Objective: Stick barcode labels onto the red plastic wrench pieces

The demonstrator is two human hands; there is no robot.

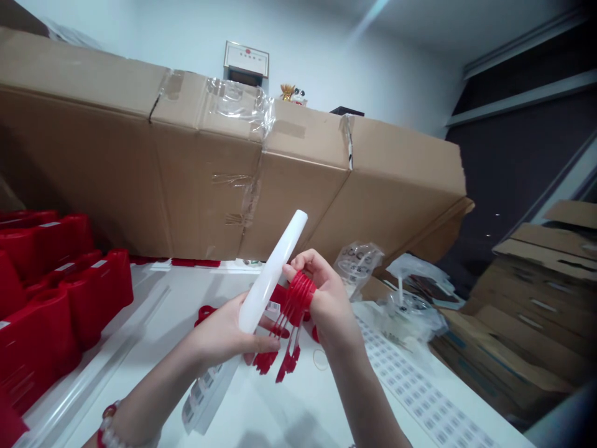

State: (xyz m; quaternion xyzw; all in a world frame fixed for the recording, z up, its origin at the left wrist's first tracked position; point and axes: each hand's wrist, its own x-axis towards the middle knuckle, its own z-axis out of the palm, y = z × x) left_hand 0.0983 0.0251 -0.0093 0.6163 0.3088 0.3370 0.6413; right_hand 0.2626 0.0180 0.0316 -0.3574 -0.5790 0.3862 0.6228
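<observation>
My left hand is wrapped round a long white tube that slants up to the right, with a labelled plastic sleeve hanging from its lower end. My right hand pinches a bunch of red plastic ring-and-strap pieces right beside the tube; their tails hang below my hands. Both hands are held over the white table.
A long taped cardboard box stands across the back. Red plastic parts are stacked at the left. A sheet of small barcode stickers, clear plastic bags and more cardboard boxes lie to the right.
</observation>
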